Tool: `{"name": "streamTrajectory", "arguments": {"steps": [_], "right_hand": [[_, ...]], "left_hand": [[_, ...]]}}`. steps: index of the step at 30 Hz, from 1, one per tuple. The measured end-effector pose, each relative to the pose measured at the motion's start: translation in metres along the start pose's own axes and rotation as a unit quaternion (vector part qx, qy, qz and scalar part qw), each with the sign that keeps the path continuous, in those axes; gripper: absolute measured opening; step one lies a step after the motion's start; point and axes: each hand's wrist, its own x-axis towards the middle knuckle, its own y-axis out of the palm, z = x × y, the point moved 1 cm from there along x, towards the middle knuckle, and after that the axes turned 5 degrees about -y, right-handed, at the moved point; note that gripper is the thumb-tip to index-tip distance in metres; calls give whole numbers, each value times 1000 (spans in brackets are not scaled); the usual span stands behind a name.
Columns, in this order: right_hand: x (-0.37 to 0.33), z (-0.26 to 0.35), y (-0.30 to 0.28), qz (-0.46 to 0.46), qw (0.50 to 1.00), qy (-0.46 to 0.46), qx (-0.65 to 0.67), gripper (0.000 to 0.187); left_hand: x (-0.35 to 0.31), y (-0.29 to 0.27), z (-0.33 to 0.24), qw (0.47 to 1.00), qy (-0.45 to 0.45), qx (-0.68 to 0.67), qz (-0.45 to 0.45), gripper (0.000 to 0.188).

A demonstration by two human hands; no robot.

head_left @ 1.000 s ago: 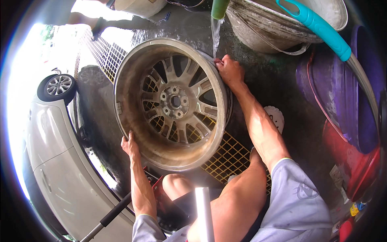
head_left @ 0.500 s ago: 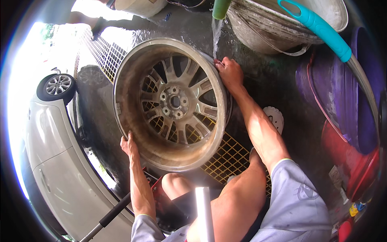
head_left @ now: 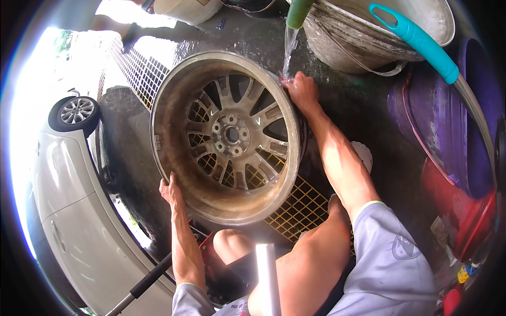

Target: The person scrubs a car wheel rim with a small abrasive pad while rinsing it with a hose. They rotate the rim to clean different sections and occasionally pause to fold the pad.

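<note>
A large, dirty alloy wheel rim (head_left: 196,181) stands tilted in front of me, its hollow back side toward me, spokes and hub at the middle. My left hand (head_left: 171,190) is closed on its lower left edge, thumb over the lip. At the upper right edge my right hand (head_left: 304,95) has its fingers curled against the rim. Water (head_left: 288,50) runs from a green hose (head_left: 300,11) onto those fingertips. Splashing water and the rim hide whether the right hand holds anything small.
A grimy bucket (head_left: 337,45) stands at the top right, near a turquoise handle (head_left: 421,39). Purple tubs (head_left: 443,126) and a red basin (head_left: 453,205) are at the right. Yellow floor grating (head_left: 303,203) lies beneath. A light-coloured car (head_left: 79,184) is at the left.
The rim and the hose end have shifted slightly to the right in view. The left hand keeps its hold, and the right hand stays at the rim edge under the water.
</note>
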Motion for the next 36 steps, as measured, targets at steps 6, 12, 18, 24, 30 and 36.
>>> {"name": "streamTrajectory", "arguments": {"steps": [6, 12, 18, 24, 30, 36], "right_hand": [[7, -10, 32, -11, 999, -45, 3, 35], [-12, -9, 11, -27, 999, -18, 13, 33], [-12, -9, 18, -10, 999, -13, 33, 38], [13, 7, 3, -3, 996, -83, -16, 34], [-18, -3, 0, 50, 999, 4, -15, 29], [20, -3, 6, 1, 993, -112, -35, 30]], "left_hand": [[0, 0, -1, 1000, 18, -1, -10, 35], [-5, 2, -8, 1000, -22, 15, -3, 37], [-3, -4, -5, 1000, 3, -8, 7, 40], [-2, 6, -9, 998, -24, -59, 20, 34], [-10, -5, -18, 999, -23, -31, 2, 35], [-3, 6, -8, 1000, -20, -13, 9, 32]]}}
